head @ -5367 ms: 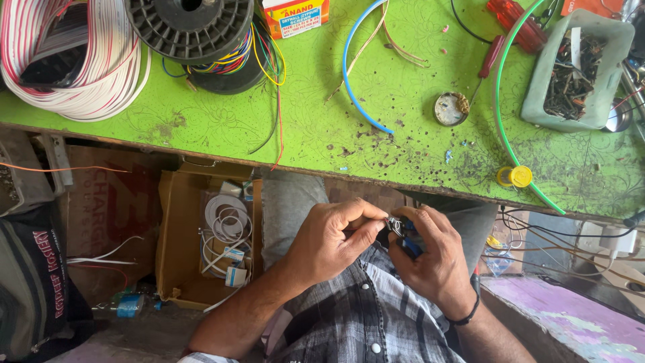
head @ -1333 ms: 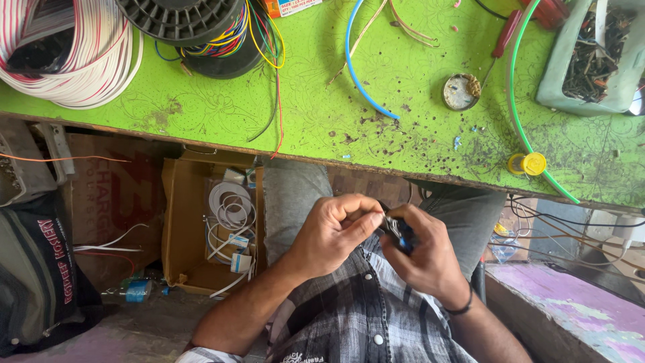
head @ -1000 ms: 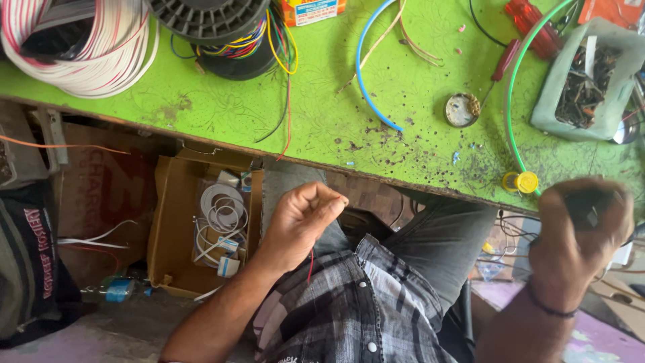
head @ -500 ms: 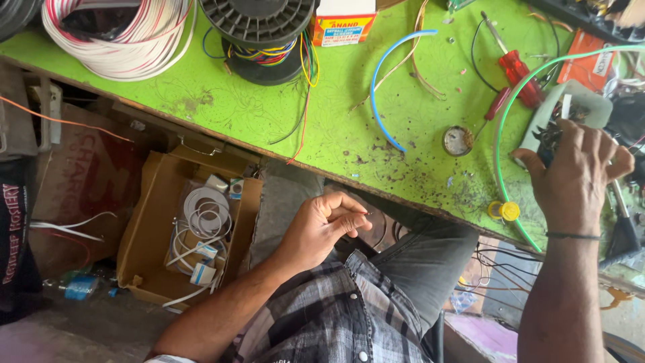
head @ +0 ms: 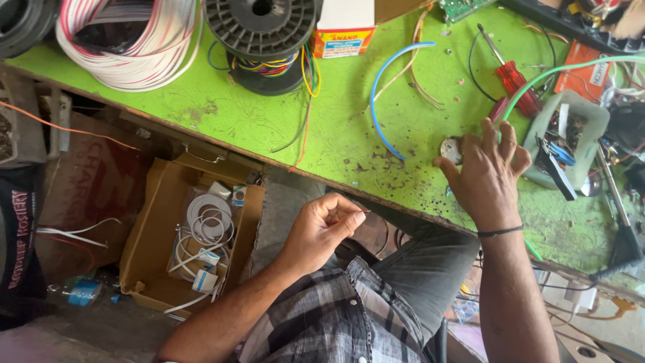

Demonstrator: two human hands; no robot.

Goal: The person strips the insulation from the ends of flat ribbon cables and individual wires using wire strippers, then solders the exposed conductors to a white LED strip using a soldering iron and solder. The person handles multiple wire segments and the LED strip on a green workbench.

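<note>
My left hand [head: 322, 225] hovers over my lap below the bench edge, fingers pinched on a thin red wire [head: 358, 213]. My right hand [head: 485, 173] lies over the green bench top [head: 269, 128] with its fingers spread and nothing in it. Its thumb is beside a small round metal tin [head: 451, 149]. Just right of that hand stands a pale green tray [head: 571, 144] full of small parts and blue-handled pliers. A red screwdriver [head: 514, 84] lies beyond the fingertips.
A black wire spool [head: 261, 30], a coil of white-and-red cable [head: 127, 40], a small carton [head: 344, 30], a blue wire [head: 383, 94] and a green tube [head: 544, 77] lie on the bench. An open cardboard box [head: 151, 235] of white cables sits on the floor at left.
Both hands worked together over my lap on a small dark part. The right hand then rose to the bench, reached the tray, and now rests spread by the tin. The left stayed, pinching the wire.
</note>
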